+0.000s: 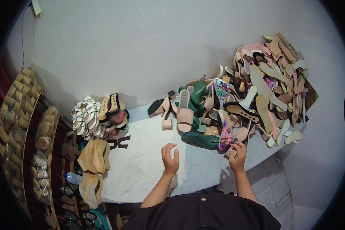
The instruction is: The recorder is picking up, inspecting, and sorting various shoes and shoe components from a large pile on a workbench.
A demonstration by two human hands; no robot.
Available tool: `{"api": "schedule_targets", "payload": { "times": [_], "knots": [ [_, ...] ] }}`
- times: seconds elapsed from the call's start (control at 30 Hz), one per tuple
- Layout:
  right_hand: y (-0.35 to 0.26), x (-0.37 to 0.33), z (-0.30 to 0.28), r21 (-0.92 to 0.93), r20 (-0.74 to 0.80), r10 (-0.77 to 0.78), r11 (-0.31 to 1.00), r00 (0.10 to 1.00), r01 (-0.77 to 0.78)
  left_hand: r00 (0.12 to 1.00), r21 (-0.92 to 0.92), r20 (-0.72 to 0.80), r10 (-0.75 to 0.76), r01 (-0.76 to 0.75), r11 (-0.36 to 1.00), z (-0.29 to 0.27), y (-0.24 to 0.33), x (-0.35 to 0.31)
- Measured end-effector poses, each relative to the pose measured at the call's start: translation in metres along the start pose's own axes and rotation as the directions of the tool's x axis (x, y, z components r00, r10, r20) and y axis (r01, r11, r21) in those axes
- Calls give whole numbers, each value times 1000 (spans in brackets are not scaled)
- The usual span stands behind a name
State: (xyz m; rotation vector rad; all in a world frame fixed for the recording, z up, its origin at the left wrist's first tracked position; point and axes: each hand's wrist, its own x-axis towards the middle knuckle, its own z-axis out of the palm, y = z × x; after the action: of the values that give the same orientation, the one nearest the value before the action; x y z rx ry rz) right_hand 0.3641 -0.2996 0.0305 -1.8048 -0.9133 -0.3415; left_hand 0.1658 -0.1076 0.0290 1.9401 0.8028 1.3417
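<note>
My left hand [170, 158] hovers over the white table surface, its fingers curved and thumb apart, holding nothing. My right hand [237, 156] is at the front edge of a shoe heap, fingers bent and apart. Its fingertips are close to the lower end of a floral-patterned shoe piece [226, 136]; I cannot tell if they touch. A dark green shoe [201, 140] lies on its side between the hands, a little farther off. Behind it, a pale pink block-heeled slide [185, 119] leans on other shoes. Another pink heeled sandal [166, 113] lies to its left.
A tall pile of soles and insoles [262, 111] fills the table's right end against the wall. White sandals [88, 117], dark cut pieces [122, 142] and beige shoe forms [94, 156] sit at the left. Beyond are a water bottle [73, 178] and loaded shelves [25, 153].
</note>
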Motion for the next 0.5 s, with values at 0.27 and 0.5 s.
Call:
{"api": "schedule_targets", "payload": {
  "times": [0.27,0.5],
  "knots": [
    [72,38,-68,-62,51,-36,997,998,39,978,-55,191,79,-70,996,120,66,-38],
    [110,55,-95,-38,235,-59,997,970,70,904,7,425,40,-48,999,207,82,-68]
  ]
}}
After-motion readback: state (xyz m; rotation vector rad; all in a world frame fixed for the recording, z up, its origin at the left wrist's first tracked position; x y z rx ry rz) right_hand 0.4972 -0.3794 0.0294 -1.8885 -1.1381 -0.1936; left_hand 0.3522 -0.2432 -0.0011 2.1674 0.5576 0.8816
